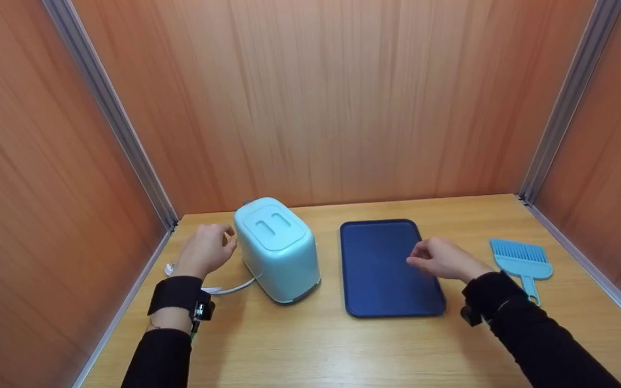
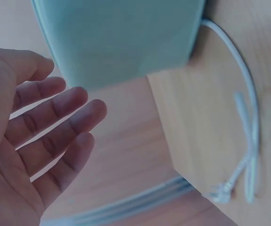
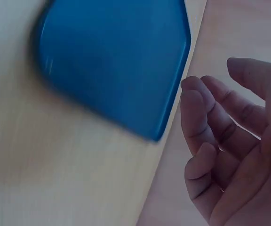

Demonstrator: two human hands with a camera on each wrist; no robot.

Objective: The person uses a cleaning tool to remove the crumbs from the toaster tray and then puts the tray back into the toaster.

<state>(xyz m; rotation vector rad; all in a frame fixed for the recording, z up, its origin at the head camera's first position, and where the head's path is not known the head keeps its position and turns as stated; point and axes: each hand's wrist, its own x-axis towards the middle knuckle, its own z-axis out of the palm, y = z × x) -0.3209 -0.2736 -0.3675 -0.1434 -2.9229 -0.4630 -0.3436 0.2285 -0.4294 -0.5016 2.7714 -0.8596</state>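
A light-blue toaster with a lidded top stands left of the middle of the table. Just to its left is my left hand, its fingers loosely bent and holding nothing; the left wrist view shows the fingertips near the toaster's side. A dark blue tray lies flat right of the toaster. Over the tray's right edge hovers my right hand, fingers relaxed and half curled, with nothing in them. In the right wrist view this hand appears apart from the tray.
A white power cord runs from the toaster leftward, its plug lying on the table. At the right lies a light-blue hand brush, handle toward me. Wood-grain panels enclose the table at the back and both sides.
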